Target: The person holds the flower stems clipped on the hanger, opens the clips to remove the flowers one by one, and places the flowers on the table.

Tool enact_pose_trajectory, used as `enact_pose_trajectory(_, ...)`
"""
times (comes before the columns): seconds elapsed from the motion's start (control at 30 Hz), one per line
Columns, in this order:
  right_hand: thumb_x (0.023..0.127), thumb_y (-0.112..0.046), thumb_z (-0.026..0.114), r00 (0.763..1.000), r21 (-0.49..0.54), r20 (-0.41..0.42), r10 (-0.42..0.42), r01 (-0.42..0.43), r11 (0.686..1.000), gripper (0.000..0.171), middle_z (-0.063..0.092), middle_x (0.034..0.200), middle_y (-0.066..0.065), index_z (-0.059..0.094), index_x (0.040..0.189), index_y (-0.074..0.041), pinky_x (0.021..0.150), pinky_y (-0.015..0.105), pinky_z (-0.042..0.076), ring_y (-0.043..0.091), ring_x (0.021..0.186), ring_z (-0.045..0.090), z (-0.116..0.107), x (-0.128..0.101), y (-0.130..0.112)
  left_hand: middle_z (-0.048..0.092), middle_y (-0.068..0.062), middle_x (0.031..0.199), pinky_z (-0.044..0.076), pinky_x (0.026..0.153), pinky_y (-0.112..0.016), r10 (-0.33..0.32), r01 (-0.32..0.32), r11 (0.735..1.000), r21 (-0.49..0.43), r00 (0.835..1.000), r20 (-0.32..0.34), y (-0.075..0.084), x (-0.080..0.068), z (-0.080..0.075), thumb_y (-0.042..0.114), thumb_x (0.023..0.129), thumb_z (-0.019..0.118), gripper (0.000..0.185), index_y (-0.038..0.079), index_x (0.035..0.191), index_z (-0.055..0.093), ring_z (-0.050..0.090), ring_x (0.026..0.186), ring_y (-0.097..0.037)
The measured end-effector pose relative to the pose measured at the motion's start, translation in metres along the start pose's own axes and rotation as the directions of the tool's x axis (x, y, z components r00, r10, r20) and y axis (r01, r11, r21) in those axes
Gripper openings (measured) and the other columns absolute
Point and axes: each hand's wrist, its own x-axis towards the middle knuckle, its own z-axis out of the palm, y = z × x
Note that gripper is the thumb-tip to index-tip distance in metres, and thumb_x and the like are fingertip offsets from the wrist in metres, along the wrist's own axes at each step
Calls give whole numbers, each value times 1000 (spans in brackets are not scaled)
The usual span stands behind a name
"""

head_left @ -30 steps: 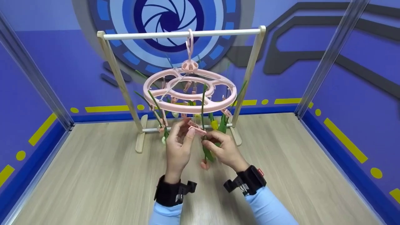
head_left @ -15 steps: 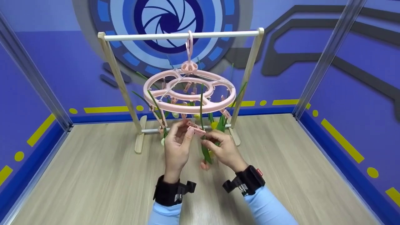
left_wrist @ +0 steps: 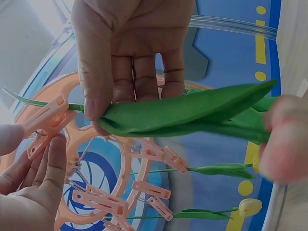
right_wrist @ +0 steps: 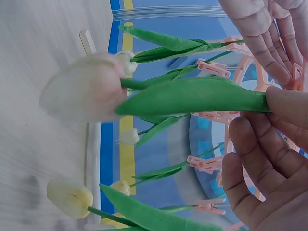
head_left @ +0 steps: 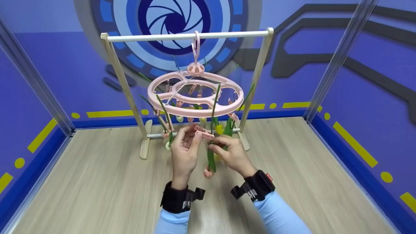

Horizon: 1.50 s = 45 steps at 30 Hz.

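Head view: the left hand (head_left: pixel 184 150) pinches a pink clip (head_left: pixel 204 133) that hangs from the round hanger (head_left: pixel 195 96). The right hand (head_left: pixel 230 153) pinches the tulip (head_left: pixel 210 158) by its stem, just below that clip, bloom down and clear of the floor (head_left: pixel 97 182). The hands sit close together, each clamped on its own item. The tulip looks light and bendy; its bloom seems soft, so the stem near the top is judged the sound place to grip. The hanger hangs from the rack (head_left: pixel 188 35) and is likely to swing under a push.

Left wrist view: the left hand (left_wrist: pixel 33 192) squeezes the clip (left_wrist: pixel 45 122), jaws near the stem end. The right hand (left_wrist: pixel 130 53) curls thumb and fingers round the tulip (left_wrist: pixel 187 110) at the top of the leaf. Other clips (left_wrist: pixel 154 154) and hung tulips (left_wrist: pixel 221 169) crowd close beneath.

Right wrist view: the tulip (right_wrist: pixel 192 96) runs from the right hand (right_wrist: pixel 269 159) out to a blurred pale bloom; whether the stem is already in the clip cannot be told here. Neighbouring tulips (right_wrist: pixel 67 197) lie just beside and may snag on any sideways move.
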Motion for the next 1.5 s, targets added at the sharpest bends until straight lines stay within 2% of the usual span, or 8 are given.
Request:
enact_pose_trajectory(0.47,96,-6,73,1000,-22,10,3,-3,1000,10,74,97,8,78,102,0,74,31,56,19,83,67,-1,0,0,63,-25,118,55,93,-27,-51,50,999,6,999,17,2,1,-2,-3,102,59,30,-14,130,55,65,107,-20)
enact_pose_trajectory(0.77,95,-4,73,997,-56,-2,-73,73,996,6,73,92,8,77,99,-1,70,28,56,20,78,67,1,1,0,63,-24,117,54,95,-28,-55,55,998,-5,998,22,1,0,-3,-4,100,62,31,-15,128,54,65,108,-22)
enact_pose_trajectory(1.2,96,-7,73,1000,-50,-12,-18,18,999,13,75,91,7,77,107,-1,71,26,55,19,78,68,1,1,-1,63,-25,116,56,93,-28,-59,59,998,-4,998,20,1,0,-4,-2,101,61,28,-14,126,54,68,107,-17)
enact_pose_trajectory(1.5,96,-5,72,999,-28,-15,-28,28,999,13,75,92,8,77,107,-1,71,26,56,22,78,68,0,1,-3,64,-24,116,57,92,-30,-43,43,999,9,999,9,2,0,-6,-2,102,61,29,-14,127,55,69,104,-19)
